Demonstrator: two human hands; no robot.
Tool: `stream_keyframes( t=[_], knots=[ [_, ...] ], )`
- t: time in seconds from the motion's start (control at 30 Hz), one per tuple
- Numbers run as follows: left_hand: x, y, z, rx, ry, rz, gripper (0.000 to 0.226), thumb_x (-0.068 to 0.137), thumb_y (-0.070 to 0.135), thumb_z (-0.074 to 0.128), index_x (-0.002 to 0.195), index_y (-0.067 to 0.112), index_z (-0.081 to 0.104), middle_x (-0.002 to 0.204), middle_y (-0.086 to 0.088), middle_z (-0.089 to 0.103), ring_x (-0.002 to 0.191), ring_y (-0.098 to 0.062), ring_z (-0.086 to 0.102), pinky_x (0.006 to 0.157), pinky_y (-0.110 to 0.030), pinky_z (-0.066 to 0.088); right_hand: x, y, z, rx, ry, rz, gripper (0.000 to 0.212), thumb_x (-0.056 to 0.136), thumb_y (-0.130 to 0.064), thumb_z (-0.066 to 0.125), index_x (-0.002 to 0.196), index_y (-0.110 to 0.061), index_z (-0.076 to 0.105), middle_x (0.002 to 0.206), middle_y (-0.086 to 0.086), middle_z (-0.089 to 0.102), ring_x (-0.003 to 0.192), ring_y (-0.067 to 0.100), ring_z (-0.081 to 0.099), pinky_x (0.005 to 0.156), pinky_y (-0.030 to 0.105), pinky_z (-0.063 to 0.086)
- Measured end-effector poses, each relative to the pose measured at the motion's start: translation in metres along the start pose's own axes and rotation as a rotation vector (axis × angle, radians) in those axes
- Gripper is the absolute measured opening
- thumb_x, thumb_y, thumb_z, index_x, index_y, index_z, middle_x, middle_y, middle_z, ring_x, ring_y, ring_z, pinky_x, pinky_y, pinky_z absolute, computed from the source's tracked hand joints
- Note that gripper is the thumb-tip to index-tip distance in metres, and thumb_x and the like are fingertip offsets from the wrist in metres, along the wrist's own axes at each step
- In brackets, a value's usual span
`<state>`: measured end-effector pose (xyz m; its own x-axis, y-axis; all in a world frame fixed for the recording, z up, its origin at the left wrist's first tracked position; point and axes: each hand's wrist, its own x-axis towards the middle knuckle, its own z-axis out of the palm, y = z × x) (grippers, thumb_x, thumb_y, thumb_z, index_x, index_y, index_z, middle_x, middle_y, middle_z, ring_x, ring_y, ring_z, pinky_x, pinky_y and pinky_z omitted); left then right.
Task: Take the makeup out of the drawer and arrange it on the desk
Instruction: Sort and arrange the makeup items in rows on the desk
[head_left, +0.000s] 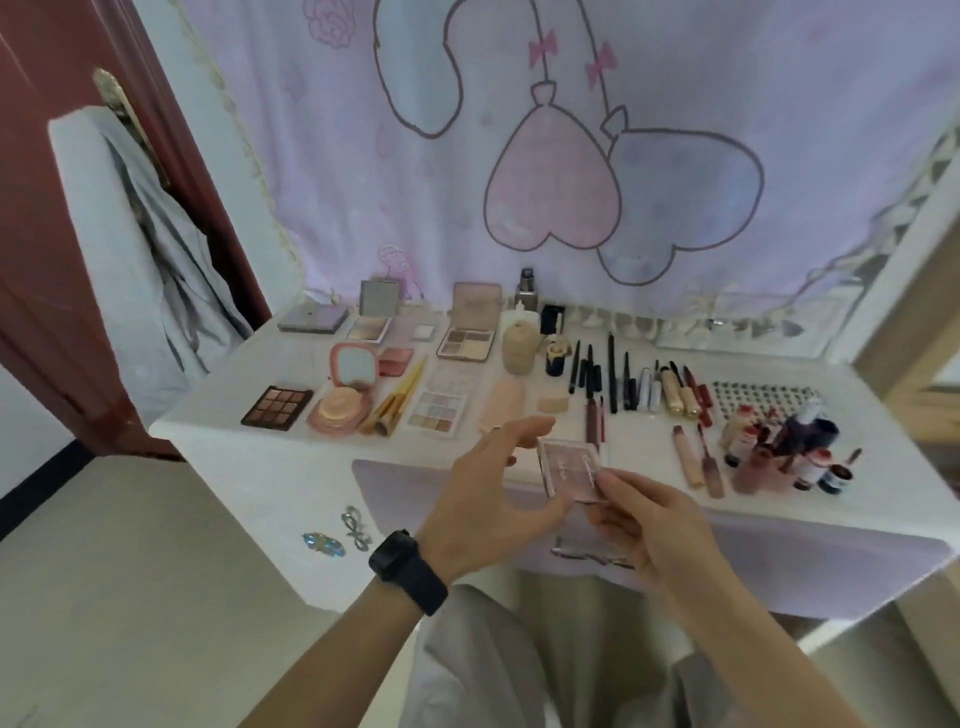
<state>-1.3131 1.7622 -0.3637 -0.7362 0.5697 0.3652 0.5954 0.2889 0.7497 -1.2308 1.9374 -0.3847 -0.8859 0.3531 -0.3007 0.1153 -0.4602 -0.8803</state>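
A small clear pink compact is held up over the front edge of the white desk. My left hand, with a black watch on its wrist, holds the compact's left side, fingers stretched over its top. My right hand pinches its lower right corner. Makeup lies in rows on the desk: a brown eyeshadow palette, an open pink cushion compact, a pale palette, pencils and mascaras, small bottles. The open drawer shows below my hands.
A pink and lilac cloth with heart balloons hangs behind the desk. A chair with a grey garment stands at the left by a red door. Two hair clips lie on the desk's front left. My lap fills the bottom.
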Motion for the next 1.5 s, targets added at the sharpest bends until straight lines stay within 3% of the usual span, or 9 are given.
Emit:
stream_keyframes(
  t=[0.17, 0.3, 0.63, 0.73, 0.87, 1.03, 1.2, 1.33, 1.5],
  knots=[
    [-0.003, 0.008, 0.037, -0.262, -0.002, -0.134, 0.062, 0.077, 0.049, 0.079, 0.133, 0.035, 0.055, 0.126, 0.021, 0.063, 0.121, -0.003, 0.057, 0.099, -0.027, 0.05, -0.01, 0.004, -0.027, 0.231, -0.021, 0.14, 0.019, 0.074, -0.017, 0.074, 0.082, -0.001, 0.081, 0.079, 0.016, 0.074, 0.056, 0.015, 0.068, 0.051, 0.022, 0.057],
    [0.0, 0.014, 0.054, -0.39, -0.006, -0.204, 0.064, 0.074, 0.045, 0.082, 0.132, 0.03, 0.058, 0.125, 0.013, 0.066, 0.12, -0.009, 0.06, 0.1, -0.036, 0.052, -0.014, 0.005, -0.038, 0.334, -0.061, 0.219, 0.023, 0.078, -0.014, 0.073, 0.091, 0.004, 0.08, 0.09, 0.019, 0.075, 0.056, 0.014, 0.067, 0.05, 0.022, 0.057],
    [0.001, 0.017, 0.06, -0.48, 0.029, -0.279, 0.057, 0.077, 0.03, 0.085, 0.129, 0.028, 0.061, 0.123, 0.008, 0.068, 0.114, -0.014, 0.066, 0.099, -0.041, 0.054, -0.009, 0.009, -0.048, 0.116, -0.081, 0.104, 0.039, 0.075, -0.029, 0.078, 0.105, -0.005, 0.078, 0.105, 0.02, 0.075, 0.076, 0.023, 0.075, 0.062, 0.026, 0.06],
    [0.001, 0.019, 0.056, -0.368, 0.016, -0.208, 0.06, 0.076, 0.023, 0.086, 0.129, 0.026, 0.06, 0.123, 0.009, 0.066, 0.114, -0.009, 0.064, 0.099, -0.03, 0.052, -0.01, 0.002, -0.047, 0.015, -0.068, 0.048, 0.056, 0.062, -0.041, 0.086, 0.105, -0.007, 0.076, 0.104, 0.016, 0.076, 0.083, 0.028, 0.076, 0.067, 0.027, 0.06],
    [0.0, 0.023, 0.051, -0.18, -0.052, -0.068, 0.064, 0.074, 0.032, 0.084, 0.132, 0.026, 0.058, 0.123, 0.012, 0.062, 0.115, -0.006, 0.062, 0.095, -0.022, 0.051, -0.013, -0.012, -0.048, -0.174, -0.227, 0.032, 0.063, 0.062, -0.056, 0.091, 0.105, -0.013, 0.076, 0.11, 0.016, 0.075, 0.103, 0.032, 0.073, 0.084, 0.032, 0.06],
    [0.005, 0.027, 0.042, -0.461, -0.007, -0.31, 0.045, 0.081, 0.025, 0.081, 0.123, 0.026, 0.065, 0.112, 0.009, 0.071, 0.105, -0.01, 0.069, 0.087, -0.023, 0.056, -0.02, -0.021, -0.043, -0.391, -0.274, -0.114, 0.043, 0.072, -0.052, 0.082, 0.107, -0.027, 0.072, 0.111, 0.004, 0.076, 0.106, 0.024, 0.072, 0.095, 0.039, 0.056],
    [0.002, 0.026, 0.043, -0.629, 0.048, -0.404, 0.049, 0.071, 0.039, 0.079, 0.116, 0.022, 0.07, 0.107, -0.004, 0.074, 0.106, -0.022, 0.069, 0.091, -0.042, 0.057, -0.023, -0.018, -0.032, -0.437, -0.254, -0.24, 0.021, 0.087, -0.043, 0.076, 0.105, -0.033, 0.071, 0.107, 0.0, 0.078, 0.104, 0.017, 0.073, 0.096, 0.041, 0.054],
    [0.001, 0.026, 0.044, -0.728, 0.13, -0.439, 0.039, 0.077, 0.029, 0.082, 0.114, 0.023, 0.073, 0.107, -0.005, 0.074, 0.103, -0.025, 0.071, 0.087, -0.039, 0.059, -0.023, -0.009, -0.022, -0.414, -0.197, -0.338, 0.024, 0.095, -0.029, 0.068, 0.117, -0.035, 0.075, 0.11, -0.009, 0.077, 0.105, 0.011, 0.072, 0.096, 0.027, 0.056],
    [0.001, 0.026, 0.044, -0.862, 0.192, -0.476, 0.05, 0.066, 0.037, 0.082, 0.113, 0.022, 0.074, 0.107, -0.004, 0.075, 0.1, -0.022, 0.072, 0.078, -0.029, 0.059, -0.02, -0.002, -0.011, -0.412, -0.127, -0.379, 0.028, 0.096, -0.026, 0.067, 0.123, -0.026, 0.073, 0.11, -0.013, 0.076, 0.104, 0.007, 0.072, 0.091, 0.02, 0.056]
  ],
)
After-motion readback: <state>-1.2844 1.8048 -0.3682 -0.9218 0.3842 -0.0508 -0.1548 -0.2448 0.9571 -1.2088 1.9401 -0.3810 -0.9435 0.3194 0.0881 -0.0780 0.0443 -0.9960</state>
